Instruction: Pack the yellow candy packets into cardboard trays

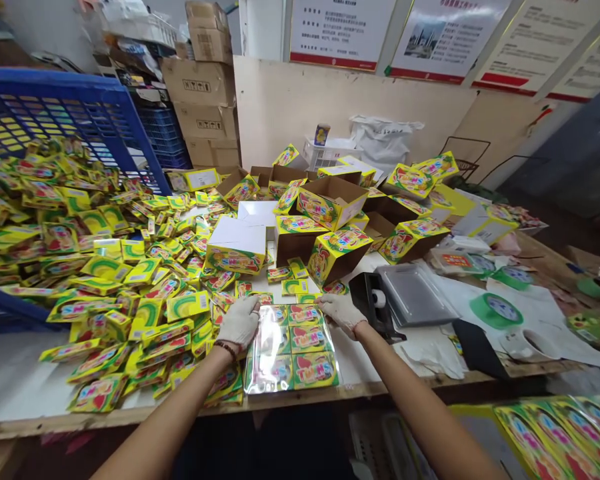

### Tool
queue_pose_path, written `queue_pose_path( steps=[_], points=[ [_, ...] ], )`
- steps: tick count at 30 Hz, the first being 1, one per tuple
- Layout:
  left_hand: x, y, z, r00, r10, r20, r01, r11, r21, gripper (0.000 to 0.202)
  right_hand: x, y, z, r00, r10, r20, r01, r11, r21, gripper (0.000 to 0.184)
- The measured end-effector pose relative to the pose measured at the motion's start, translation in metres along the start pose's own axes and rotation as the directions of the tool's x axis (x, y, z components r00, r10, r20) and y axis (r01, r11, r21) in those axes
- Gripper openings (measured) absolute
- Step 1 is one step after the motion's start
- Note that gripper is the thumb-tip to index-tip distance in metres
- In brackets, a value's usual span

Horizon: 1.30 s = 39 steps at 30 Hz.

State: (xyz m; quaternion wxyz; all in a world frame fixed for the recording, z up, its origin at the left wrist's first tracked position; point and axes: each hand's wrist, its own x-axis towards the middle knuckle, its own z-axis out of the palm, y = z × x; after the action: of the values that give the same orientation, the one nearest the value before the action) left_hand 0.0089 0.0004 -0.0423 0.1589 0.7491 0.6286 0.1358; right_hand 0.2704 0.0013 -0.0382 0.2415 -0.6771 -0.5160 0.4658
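Observation:
A block of several small yellow-green fruit-print boxes (310, 339) lies flat at the table's front edge. Glossy clear plastic (267, 357) covers it; I cannot tell whether this is a sheet or a shallow tray. My left hand (237, 323), in a white knit glove with a beaded bracelet at the wrist, closes on the plastic's far left corner. At the far right corner, the fingers of my gloved right hand (343, 313) are closed on its edge. Some fingertips are hard to make out. Loose small boxes (296, 287) lie just beyond both hands.
A big heap of small boxes (145, 293) spills from a tipped blue crate (70, 100) on the left. Open display cartons (333, 200) pile up behind. To the right are a black tape dispenser (375, 303), stacked clear plastic (415, 293), green tape (496, 311) and a white cup (527, 343).

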Motion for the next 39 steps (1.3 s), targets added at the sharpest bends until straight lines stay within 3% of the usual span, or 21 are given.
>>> queue_pose_path(
  steps=[2,4,5,7,9,11,14,17,21,25,30,32,34,36,37,38,39],
  points=[
    [-0.006,0.004,-0.002,1.0,0.027,-0.002,-0.027,0.998,0.05,0.028,-0.003,0.003,0.001,1.0,0.003,-0.02,-0.003,1.0,0.014,0.027],
    [-0.008,0.019,-0.001,0.99,0.141,0.02,-0.142,0.985,0.1,0.031,-0.002,0.002,0.002,0.999,0.01,-0.033,-0.01,1.0,0.015,0.027],
    [-0.008,0.03,0.001,0.967,0.25,0.05,-0.254,0.96,0.119,0.034,-0.001,0.001,0.002,0.999,0.012,-0.037,-0.012,1.0,0.01,0.027],
    [-0.007,0.057,0.009,0.873,0.473,0.116,-0.486,0.863,0.139,0.038,0.001,-0.004,0.0,0.999,0.006,-0.045,-0.006,1.0,-0.004,0.025],
    [-0.007,0.082,0.019,0.804,0.578,0.139,-0.595,0.79,0.151,0.035,-0.001,-0.007,-0.002,0.998,-0.02,-0.055,0.019,1.0,-0.018,0.023],
    [-0.007,0.099,0.029,0.821,0.56,0.112,-0.571,0.804,0.166,0.034,-0.011,-0.007,-0.002,0.997,-0.045,-0.066,0.044,0.999,-0.024,0.023],
    [-0.009,0.105,0.036,0.824,0.557,0.107,-0.567,0.801,0.193,0.04,-0.04,0.005,0.001,0.998,-0.048,-0.039,0.048,0.999,-0.009,0.023],
    [-0.009,0.101,0.037,0.803,0.576,0.151,-0.595,0.774,0.217,0.043,-0.076,0.028,0.008,0.998,0.026,0.057,-0.036,0.985,0.171,0.026],
    [-0.009,0.101,0.035,0.803,0.559,0.206,-0.594,0.772,0.226,0.047,-0.109,0.053,0.014,0.991,0.064,0.121,-0.112,0.885,0.451,0.042],
    [-0.011,0.105,0.032,0.805,0.546,0.234,-0.59,0.778,0.215,0.06,-0.119,0.063,0.02,0.992,0.096,0.078,-0.124,0.815,0.565,0.04],
    [-0.013,0.108,0.032,0.804,0.547,0.234,-0.591,0.781,0.204,0.067,-0.128,0.071,0.035,0.981,0.154,0.115,-0.191,0.705,0.683,0.045],
    [-0.013,0.109,0.032,0.806,0.547,0.226,-0.588,0.783,0.204,0.072,-0.132,0.075,0.038,0.976,0.164,0.14,-0.216,0.721,0.659,0.047],
    [-0.014,0.109,0.033,0.812,0.543,0.216,-0.581,0.786,0.211,0.075,-0.134,0.078,0.03,0.974,0.172,0.146,-0.224,0.808,0.544,0.041],
    [-0.014,0.109,0.033,0.815,0.543,0.204,-0.578,0.783,0.227,0.075,-0.131,0.083,0.009,0.99,0.141,0.006,-0.134,0.928,0.347,0.03],
    [-0.014,0.109,0.034,0.815,0.545,0.199,-0.579,0.78,0.235,0.074,-0.127,0.086,-0.006,0.983,0.106,-0.15,-0.069,0.97,0.235,0.027],
    [-0.014,0.108,0.034,0.813,0.549,0.194,-0.581,0.777,0.242,0.074,-0.123,0.09,-0.024,0.935,0.056,-0.349,-0.013,0.992,0.125,0.026],
    [-0.014,0.108,0.034,0.812,0.553,0.188,-0.584,0.774,0.245,0.073,-0.117,0.094,-0.042,0.843,0.001,-0.539,0.017,0.999,0.029,0.028]
  ],
)
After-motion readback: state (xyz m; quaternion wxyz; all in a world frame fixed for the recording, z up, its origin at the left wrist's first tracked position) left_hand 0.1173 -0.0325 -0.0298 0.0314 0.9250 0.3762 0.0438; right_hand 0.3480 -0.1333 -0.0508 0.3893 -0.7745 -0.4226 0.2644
